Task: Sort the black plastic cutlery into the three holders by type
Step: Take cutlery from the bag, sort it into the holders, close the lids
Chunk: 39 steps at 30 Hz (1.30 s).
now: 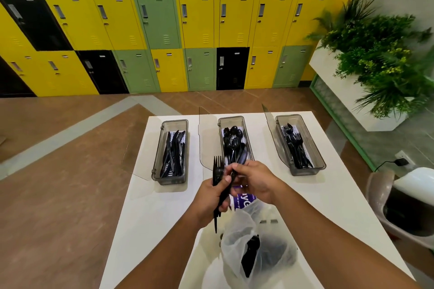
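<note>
Forks (218, 169) upright in left hand (212, 198); right hand (255, 183) pinches one

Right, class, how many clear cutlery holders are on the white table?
3: the left holder with knives, the middle holder with spoons, the right holder with forks, in a row at the table's far end.

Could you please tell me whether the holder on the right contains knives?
No, the right holder contains forks, tines visible at the far end, while the knives lie in the left holder.
</note>
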Each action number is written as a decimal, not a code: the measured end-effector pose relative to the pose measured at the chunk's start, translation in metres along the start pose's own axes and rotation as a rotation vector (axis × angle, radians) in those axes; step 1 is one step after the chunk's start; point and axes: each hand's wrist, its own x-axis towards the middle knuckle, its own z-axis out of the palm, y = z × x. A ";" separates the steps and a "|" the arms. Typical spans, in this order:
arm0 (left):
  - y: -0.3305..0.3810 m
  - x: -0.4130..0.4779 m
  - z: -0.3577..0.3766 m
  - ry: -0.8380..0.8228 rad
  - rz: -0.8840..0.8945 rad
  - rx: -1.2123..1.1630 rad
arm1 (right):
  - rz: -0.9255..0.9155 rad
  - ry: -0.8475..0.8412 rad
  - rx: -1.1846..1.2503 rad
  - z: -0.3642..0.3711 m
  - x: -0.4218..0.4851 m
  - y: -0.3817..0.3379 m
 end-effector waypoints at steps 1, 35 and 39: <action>0.000 -0.002 -0.003 0.006 0.006 -0.007 | 0.015 -0.033 -0.017 0.005 0.001 -0.001; 0.008 -0.020 -0.099 0.126 -0.063 -0.229 | 0.093 -0.082 -0.208 0.130 0.100 -0.023; 0.012 -0.010 -0.076 0.082 -0.012 -0.219 | 0.145 -0.201 -0.217 0.098 0.071 -0.022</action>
